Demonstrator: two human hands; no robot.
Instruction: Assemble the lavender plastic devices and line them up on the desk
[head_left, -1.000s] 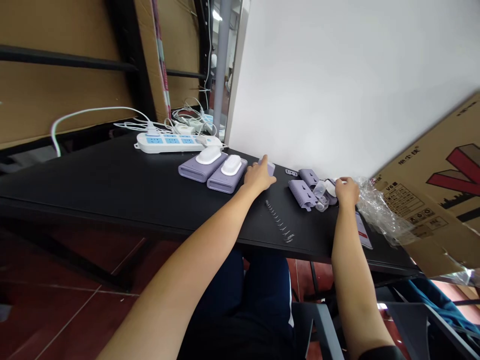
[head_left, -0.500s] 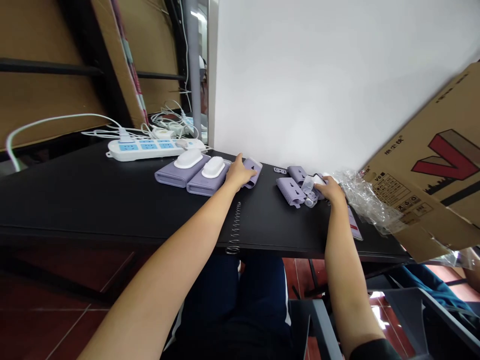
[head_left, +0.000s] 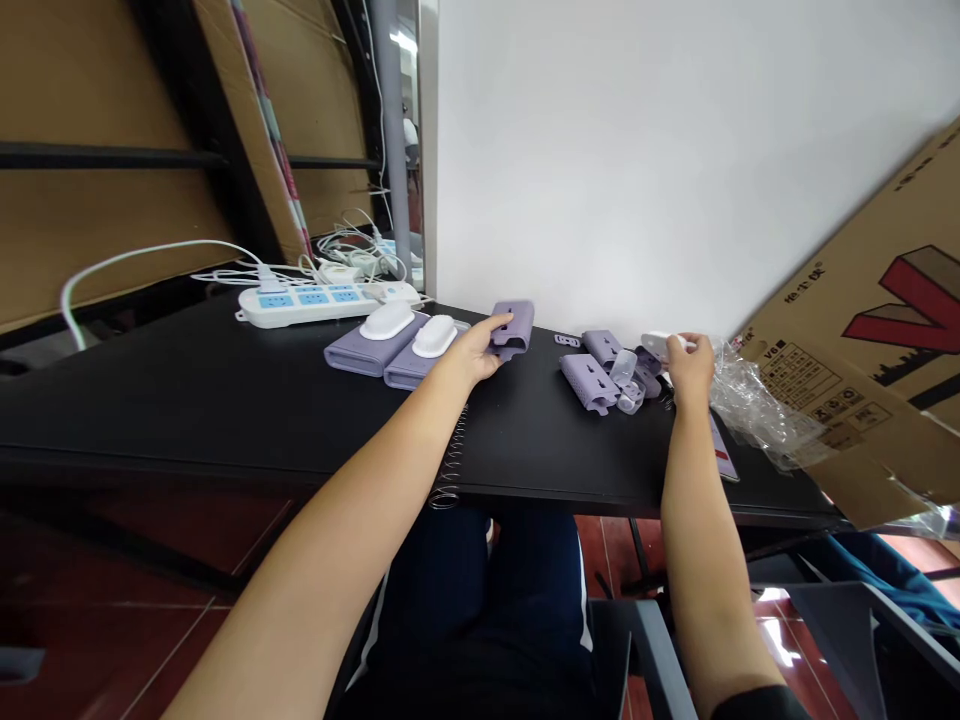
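My left hand (head_left: 481, 350) grips a purple sleeve-like case (head_left: 514, 322) with cutouts, held just over the black table. In my right hand (head_left: 691, 366) is a white oval piece (head_left: 658, 345), pinched above the pile on the right. Below and left of that hand lie a purple perforated case (head_left: 588, 382), another purple case (head_left: 602, 347) and small clear plastic parts (head_left: 624, 368). Two flat purple boxes, the left one (head_left: 370, 345) and the right one (head_left: 409, 368), each carry a white oval piece, left of my left hand.
A white power strip (head_left: 322, 303) with cables sits at the back left. A metal spring (head_left: 450, 470) lies by the front edge of the black table (head_left: 187, 400). Clear plastic wrap (head_left: 765, 410) and a large cardboard box (head_left: 862, 370) are at the right.
My left hand has lifted and turned the purple case. My right hand has risen from the pile with the white oval piece. The view has shifted slightly.
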